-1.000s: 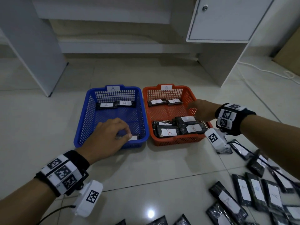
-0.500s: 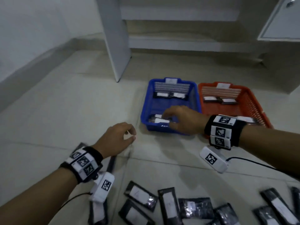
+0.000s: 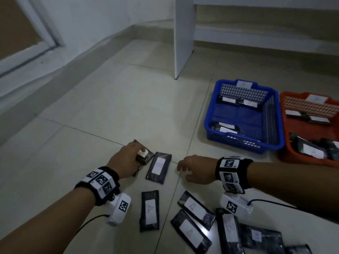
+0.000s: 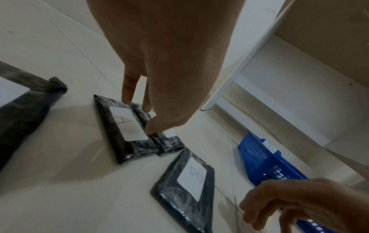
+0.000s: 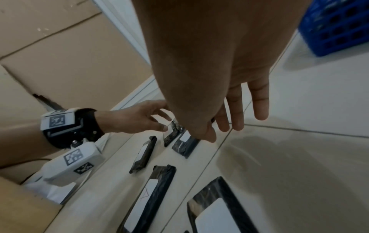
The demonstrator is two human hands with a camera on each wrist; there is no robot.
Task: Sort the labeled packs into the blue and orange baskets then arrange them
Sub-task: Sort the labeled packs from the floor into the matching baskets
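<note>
Under left hand (image 3: 126, 160) fingers (image 4: 127, 88), A pack (image 4: 125, 126)

place: indoor room, home or office | cues: tiled floor (image 3: 113, 110); white cabinet panel (image 3: 183, 37)

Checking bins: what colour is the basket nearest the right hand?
Blue basket, clearest in the head view, beyond the right hand.

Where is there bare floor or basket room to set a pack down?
The blue basket's middle is bare between the packs at its far and near walls. Open floor tiles lie left of that basket, beyond the left hand. Loose packs crowd the near floor beside the right hand.
</note>
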